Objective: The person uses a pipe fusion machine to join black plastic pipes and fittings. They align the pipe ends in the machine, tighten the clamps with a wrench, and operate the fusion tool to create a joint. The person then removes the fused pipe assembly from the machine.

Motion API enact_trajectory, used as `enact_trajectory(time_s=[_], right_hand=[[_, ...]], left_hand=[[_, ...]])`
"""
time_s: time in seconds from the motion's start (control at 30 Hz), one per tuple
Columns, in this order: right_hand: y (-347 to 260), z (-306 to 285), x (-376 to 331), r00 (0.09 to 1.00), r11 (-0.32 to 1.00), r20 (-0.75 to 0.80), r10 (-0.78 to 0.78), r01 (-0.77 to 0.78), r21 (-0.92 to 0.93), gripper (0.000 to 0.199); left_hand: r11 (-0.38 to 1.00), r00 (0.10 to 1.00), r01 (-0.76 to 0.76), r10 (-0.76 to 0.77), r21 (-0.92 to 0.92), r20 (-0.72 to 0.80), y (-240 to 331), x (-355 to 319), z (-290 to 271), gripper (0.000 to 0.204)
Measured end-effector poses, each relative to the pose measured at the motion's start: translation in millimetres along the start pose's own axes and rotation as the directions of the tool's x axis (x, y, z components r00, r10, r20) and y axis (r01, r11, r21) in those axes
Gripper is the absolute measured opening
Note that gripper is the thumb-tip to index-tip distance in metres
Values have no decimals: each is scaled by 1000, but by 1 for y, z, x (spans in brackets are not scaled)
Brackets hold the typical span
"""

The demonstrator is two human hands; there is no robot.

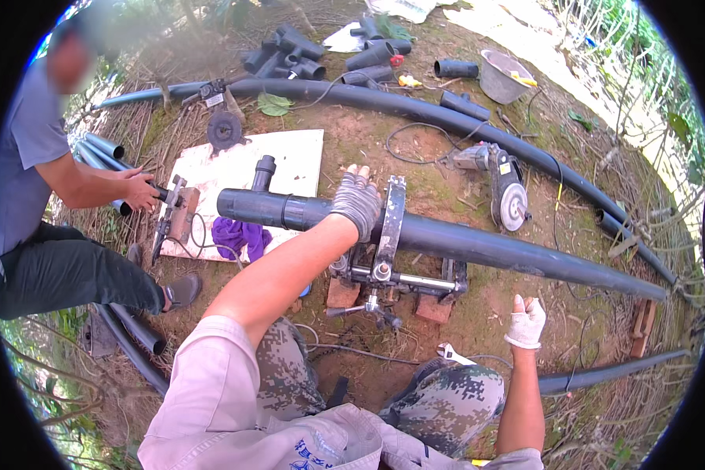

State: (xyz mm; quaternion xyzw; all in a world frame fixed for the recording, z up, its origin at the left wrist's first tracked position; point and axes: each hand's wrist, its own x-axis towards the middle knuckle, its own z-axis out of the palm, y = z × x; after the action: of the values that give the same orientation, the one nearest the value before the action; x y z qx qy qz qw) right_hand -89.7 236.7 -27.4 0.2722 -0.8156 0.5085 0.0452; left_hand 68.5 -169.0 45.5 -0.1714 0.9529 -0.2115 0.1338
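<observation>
One long black pipe (462, 243) lies clamped in a metal frame (390, 235) on the dirt | gloved left hand (357, 202) closed over its top beside the clamp | right hand (526, 321) open, holding nothing | risk: pipe may slip or roll if the clamp is loose; angle grinder (503, 188) and cable lie near.

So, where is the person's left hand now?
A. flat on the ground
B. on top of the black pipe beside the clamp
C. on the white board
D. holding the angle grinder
B: the gloved left hand lies over the black pipe, right beside the clamp.
</observation>
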Motion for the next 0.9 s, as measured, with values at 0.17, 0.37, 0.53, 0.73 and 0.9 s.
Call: enact_trajectory(time_s=[0.17,0.37,0.53,0.73,0.9], right_hand=[[-156,45,57,890,914,246,-383,329,236,36],[-212,117,5,302,664,815,-495,736,131,32],[-207,143,-15,78,557,951,-298,823,106,31],[-195,163,-27,95,629,949,-302,767,123,28],[-184,172,-27,113,663,971,-209,747,56,28]], left_hand=[[999,999,21,-23,49,45,15,21,23,50],[993,996,27,-16,-114,91,14,15,19,44],[960,998,27,-10,-279,62,6,14,13,46],[952,998,-41,52,-303,31,0,26,23,41],[940,996,-68,46,-335,-73,-11,27,26,28]])
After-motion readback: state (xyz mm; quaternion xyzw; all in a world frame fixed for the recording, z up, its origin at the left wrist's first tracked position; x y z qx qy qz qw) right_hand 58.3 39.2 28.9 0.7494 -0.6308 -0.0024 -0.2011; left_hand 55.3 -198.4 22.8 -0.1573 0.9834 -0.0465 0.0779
